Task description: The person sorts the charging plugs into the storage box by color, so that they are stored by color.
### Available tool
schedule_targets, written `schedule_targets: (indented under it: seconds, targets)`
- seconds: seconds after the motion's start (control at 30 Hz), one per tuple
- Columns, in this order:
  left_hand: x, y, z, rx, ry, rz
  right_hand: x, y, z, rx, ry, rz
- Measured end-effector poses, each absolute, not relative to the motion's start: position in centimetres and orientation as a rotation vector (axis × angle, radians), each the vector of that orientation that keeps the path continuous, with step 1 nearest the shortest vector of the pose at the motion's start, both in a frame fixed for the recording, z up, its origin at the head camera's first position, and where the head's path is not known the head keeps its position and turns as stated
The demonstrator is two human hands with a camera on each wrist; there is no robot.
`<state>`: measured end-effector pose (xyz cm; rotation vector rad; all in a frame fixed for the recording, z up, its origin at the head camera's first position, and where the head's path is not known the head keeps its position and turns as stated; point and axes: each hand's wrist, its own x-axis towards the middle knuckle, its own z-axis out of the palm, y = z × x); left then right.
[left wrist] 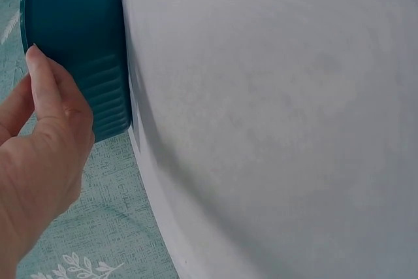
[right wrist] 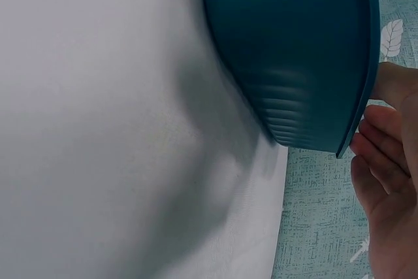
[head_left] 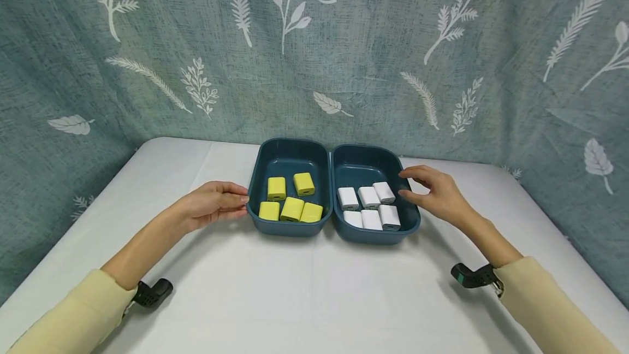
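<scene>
Two dark blue plastic bins stand side by side on the table. In the left bin (head_left: 295,229) lie several yellow USB charger blocks (head_left: 292,209), some with a slot showing. The right bin (head_left: 375,237) holds several white USB charger blocks (head_left: 390,217). My left hand (head_left: 211,205) touches the left bin's outer left side with fairly straight fingers; the left wrist view has the fingertips at the rim. At the right bin's right rim is my right hand (head_left: 437,193), thumb and fingers apart, fingertips over the edge. Neither hand holds a charger.
A white cloth covers the table (head_left: 314,294). Behind it hangs a green-blue curtain (head_left: 373,97) with white leaf prints, close to the bins' far ends. Black wrist devices (head_left: 154,293) sit at both sleeve cuffs.
</scene>
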<state>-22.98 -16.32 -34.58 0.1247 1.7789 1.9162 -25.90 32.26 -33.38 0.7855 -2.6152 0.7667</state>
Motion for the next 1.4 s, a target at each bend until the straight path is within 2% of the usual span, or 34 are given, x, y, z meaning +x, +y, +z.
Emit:
schedule_targets:
  seconds: [0.8, 1.4]
  targets:
    - [-22.8, -16.7, -34.7, 0.116, 1.785, 1.905, -24.1, 32.0, -33.7, 0.820, -2.581, 0.818]
    - [-22.8, -16.8, -34.8, 0.124, 1.797, 1.900, -20.3, 31.3, -33.9, 0.877, -2.566, 0.747]
